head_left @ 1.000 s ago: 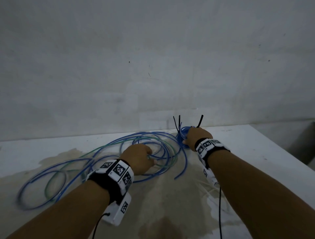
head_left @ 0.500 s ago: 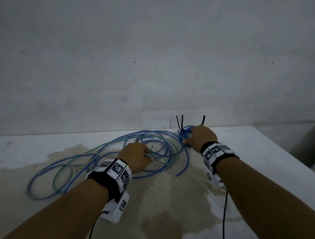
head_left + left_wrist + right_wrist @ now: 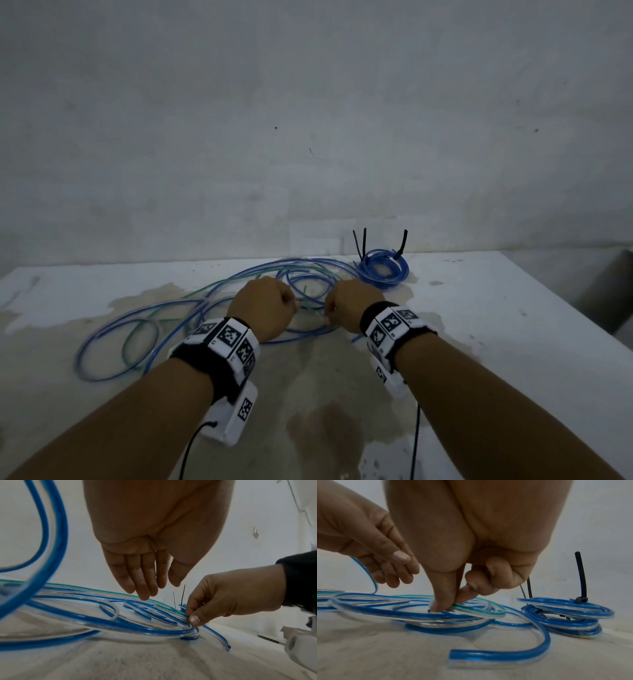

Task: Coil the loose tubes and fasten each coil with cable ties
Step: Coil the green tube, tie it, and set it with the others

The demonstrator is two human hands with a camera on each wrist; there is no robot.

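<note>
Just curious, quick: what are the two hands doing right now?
Left hand: open, fingers straight, holding nothing.
Right hand: pinching the green tube.

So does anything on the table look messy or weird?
Yes. The loose tubes sprawl in tangled blue and green loops across the table, unlike the tidy tied coil, whose black cable ties stick straight up untrimmed. The tabletop also carries a big brownish stain.
</note>
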